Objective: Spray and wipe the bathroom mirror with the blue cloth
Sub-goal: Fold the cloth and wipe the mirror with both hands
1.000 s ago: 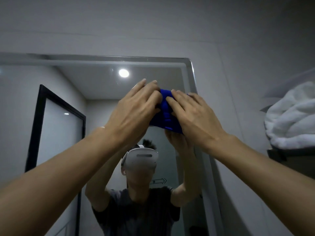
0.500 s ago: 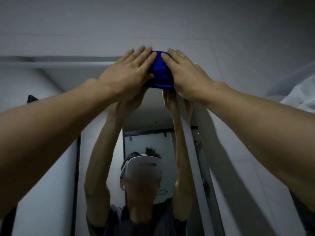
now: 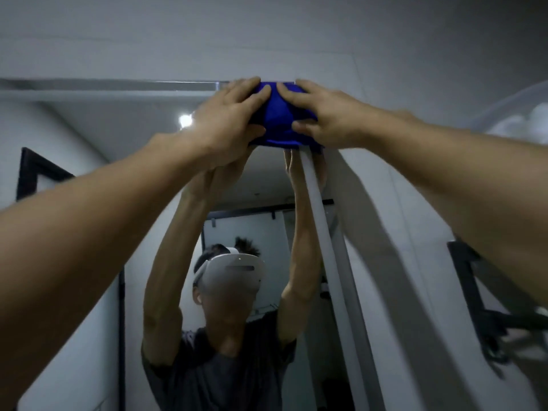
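the grey wall point(image 3: 267, 34) fills the top of the view and runs down the right side. below it the mirror point(image 3: 89, 137) takes up the left and middle, its top edge a pale strip running across and its right edge a pale strip slanting down toward the bottom. in the glass a person in a dark t-shirt and a white headset reaches up with both arms, and a ceiling light point(image 3: 184, 120) shows as a bright spot just left of the left wrist. a black door frame point(image 3: 32, 167) is reflected at the far left. on the right wall a black bracket point(image 3: 474, 292) sticks out, with a white towel point(image 3: 522, 123) blurred at the upper right.

both forearms rise from the lower corners and meet at the mirror's top right corner. the blue cloth point(image 3: 280, 120) is bunched there against the glass, its top reaching the upper edge strip. the left hand point(image 3: 228, 120) lies flat over the cloth's left part, fingers straight and spread, pointing up and to the right. the right hand point(image 3: 323, 114) lies over its right part, fingers pointing up and to the left, thumb pressed on the cloth's middle. the fingertips of the two hands nearly meet above the cloth. the wad's long axis runs roughly side to side, parallel to the mirror's top edge, and its lower rim sags in a curve just under both palms.
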### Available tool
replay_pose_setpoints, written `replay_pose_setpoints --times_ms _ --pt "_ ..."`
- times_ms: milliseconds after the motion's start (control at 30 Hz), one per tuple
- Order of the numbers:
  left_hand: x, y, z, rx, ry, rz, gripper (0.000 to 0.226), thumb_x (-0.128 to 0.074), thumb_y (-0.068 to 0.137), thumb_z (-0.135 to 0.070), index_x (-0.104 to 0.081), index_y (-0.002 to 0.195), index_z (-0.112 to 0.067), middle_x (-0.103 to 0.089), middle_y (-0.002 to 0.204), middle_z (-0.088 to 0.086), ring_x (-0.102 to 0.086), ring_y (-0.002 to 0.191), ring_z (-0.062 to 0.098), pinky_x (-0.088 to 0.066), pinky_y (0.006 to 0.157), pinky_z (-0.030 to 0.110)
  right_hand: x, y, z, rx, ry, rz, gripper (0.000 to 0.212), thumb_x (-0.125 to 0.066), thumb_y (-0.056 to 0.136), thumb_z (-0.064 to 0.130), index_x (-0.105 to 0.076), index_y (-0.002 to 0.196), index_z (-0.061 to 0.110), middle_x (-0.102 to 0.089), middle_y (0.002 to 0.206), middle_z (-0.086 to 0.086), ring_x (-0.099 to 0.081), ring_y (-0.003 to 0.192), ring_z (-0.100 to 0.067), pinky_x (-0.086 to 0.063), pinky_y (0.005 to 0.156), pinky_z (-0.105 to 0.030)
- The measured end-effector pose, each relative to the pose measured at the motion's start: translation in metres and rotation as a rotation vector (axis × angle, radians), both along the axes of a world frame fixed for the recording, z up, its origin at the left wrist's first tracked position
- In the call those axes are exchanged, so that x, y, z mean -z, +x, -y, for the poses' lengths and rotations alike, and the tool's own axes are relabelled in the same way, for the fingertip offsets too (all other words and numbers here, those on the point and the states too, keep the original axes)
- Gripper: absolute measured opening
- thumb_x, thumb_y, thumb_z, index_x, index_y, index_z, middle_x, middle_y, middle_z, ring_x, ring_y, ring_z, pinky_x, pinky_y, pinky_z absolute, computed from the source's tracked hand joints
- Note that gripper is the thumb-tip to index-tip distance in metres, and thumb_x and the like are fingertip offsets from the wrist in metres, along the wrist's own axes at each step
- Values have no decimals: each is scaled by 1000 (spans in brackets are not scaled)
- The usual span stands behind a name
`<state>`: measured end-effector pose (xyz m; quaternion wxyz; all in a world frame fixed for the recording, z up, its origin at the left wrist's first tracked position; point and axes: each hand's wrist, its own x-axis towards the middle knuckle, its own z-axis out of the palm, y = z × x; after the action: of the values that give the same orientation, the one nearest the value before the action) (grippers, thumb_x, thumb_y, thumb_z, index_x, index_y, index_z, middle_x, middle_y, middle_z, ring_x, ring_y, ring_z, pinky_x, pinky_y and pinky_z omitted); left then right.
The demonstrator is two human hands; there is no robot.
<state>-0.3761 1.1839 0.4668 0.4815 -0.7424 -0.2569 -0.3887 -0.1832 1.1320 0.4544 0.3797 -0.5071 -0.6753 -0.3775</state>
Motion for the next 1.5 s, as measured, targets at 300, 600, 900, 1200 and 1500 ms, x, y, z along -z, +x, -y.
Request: replay_pose_setpoints --times_ms 300,600,900,1200,1500 --pt "123 6 -7 75 67 -35 63 -68 85 -20 -45 143 -6 -44 148 20 -42 134 38 -35 110 50 122 24 -15 -78 65 72 69 -62 96 16 -29 156 24 -24 160 -11 -23 147 -28 -28 120 -41" --pt "280 -1 5 191 -149 -26 58 -74 83 -14 -53 136 -5 -47 146 19 -43 135 37 -38 108 54 287 25 -15 -45 93 111 62 -53 92 23 -38 151 15 -37 151 -23 -35 137 -41 -47 102 -54" --pt "480 6 18 252 -382 52 61 -74 76 1 -58 134 -4 -50 146 17 -43 137 34 -37 110 55 477 26 1 -64 -82 73 85 -82 75 4 -43 149 15 -38 154 -20 -38 137 -40 -51 99 -48" --pt "577 2 29 213 -495 -1 54 -68 86 -10 -51 137 -11 -46 148 11 -41 138 29 -39 110 49 581 16 16 -115 -233 -53 103 -92 58 1 -44 148 17 -35 151 -16 -37 136 -37 -52 95 -43" --pt "619 -13 38 130 -596 -83 72 -86 68 -13 -55 132 -15 -43 149 7 -39 137 26 -27 116 42 623 -1 23 -125 -370 -131 121 -101 42 15 -39 146 25 -42 145 -16 -38 131 -33 -54 90 -37"
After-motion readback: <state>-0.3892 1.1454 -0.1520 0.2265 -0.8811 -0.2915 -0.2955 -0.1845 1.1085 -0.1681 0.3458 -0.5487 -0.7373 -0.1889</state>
